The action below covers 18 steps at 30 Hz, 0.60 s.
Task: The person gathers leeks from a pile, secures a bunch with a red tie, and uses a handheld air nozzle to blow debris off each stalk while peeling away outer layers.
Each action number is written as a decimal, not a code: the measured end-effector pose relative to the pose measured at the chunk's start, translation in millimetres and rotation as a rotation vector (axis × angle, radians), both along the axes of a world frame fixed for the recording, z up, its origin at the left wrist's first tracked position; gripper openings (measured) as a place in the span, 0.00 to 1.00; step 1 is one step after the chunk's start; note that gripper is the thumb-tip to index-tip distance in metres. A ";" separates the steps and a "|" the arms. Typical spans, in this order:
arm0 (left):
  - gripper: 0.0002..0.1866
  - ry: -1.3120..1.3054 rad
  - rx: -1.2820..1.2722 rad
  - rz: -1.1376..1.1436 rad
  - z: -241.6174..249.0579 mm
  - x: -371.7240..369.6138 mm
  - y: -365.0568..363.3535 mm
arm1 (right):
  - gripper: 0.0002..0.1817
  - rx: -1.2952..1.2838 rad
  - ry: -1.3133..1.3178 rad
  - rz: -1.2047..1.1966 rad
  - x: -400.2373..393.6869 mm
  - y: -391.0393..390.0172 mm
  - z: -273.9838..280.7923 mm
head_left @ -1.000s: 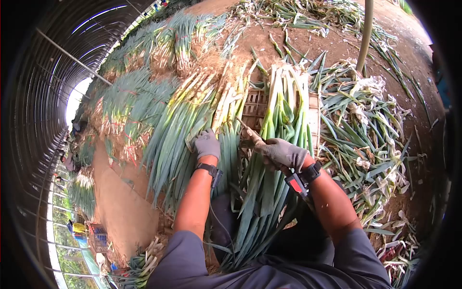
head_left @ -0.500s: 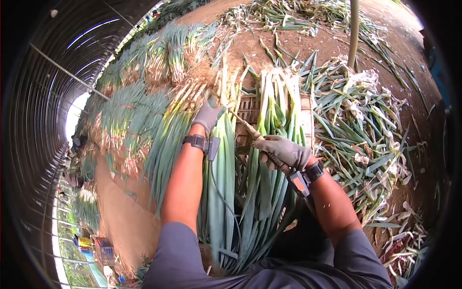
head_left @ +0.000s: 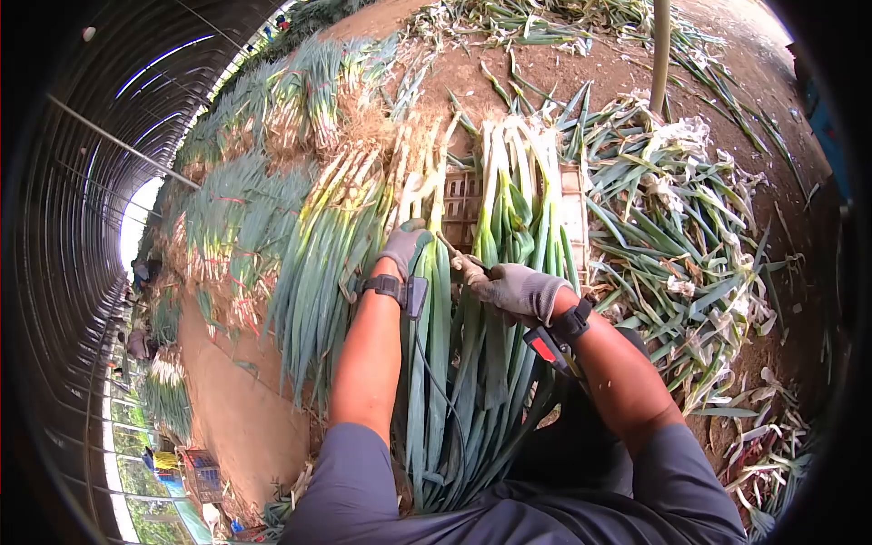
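Observation:
My left hand (head_left: 402, 245), in a grey glove, is closed around a green onion (head_left: 427, 318) from the pile lying to my left. My right hand (head_left: 514, 289), also gloved, grips a small knife (head_left: 452, 254) whose blade points up and left toward the left hand. Between my arms a bundle of long green onions (head_left: 495, 272) lies across a plastic crate (head_left: 465, 204), white stalks pointing away from me. Both wrists wear black bands.
Rows of green onions (head_left: 263, 209) lie on the dirt to the left. A heap of trimmed leaves and peelings (head_left: 672, 227) covers the ground on the right. A pole (head_left: 660, 45) stands at the top. A greenhouse wall curves along the left; crates (head_left: 204, 472) sit at the lower left.
My left hand reached up into the left pile, then drew back toward me with a green onion. My right hand with the knife stayed nearly still.

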<state>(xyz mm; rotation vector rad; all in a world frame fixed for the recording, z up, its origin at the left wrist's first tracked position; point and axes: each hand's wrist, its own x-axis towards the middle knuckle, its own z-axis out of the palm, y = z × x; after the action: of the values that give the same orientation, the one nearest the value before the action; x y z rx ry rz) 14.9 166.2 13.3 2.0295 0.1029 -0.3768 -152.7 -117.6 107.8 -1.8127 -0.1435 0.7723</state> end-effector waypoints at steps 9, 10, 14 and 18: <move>0.33 -0.165 0.395 -0.141 -10.5 -6.2 -12.4 | 0.40 -0.091 -0.007 0.015 0.7 6.6 -1.1; 0.36 -0.190 0.424 -0.154 -5.0 -6.7 -17.0 | 0.38 -0.081 0.006 0.006 3.0 7.9 -8.4; 0.41 -0.137 0.592 -0.168 26.7 -16.2 -38.1 | 0.32 0.012 0.077 -0.011 5.1 6.2 -25.0; 0.41 -0.139 0.649 -0.244 24.2 -17.9 -36.4 | 0.28 0.124 0.192 -0.076 -10.8 5.0 -13.7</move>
<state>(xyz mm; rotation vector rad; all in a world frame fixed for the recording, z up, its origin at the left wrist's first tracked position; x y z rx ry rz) -2.9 129.8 37.4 2.7159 -0.1286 -0.3838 -163.5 -112.6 94.1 -1.6084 0.0031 0.8603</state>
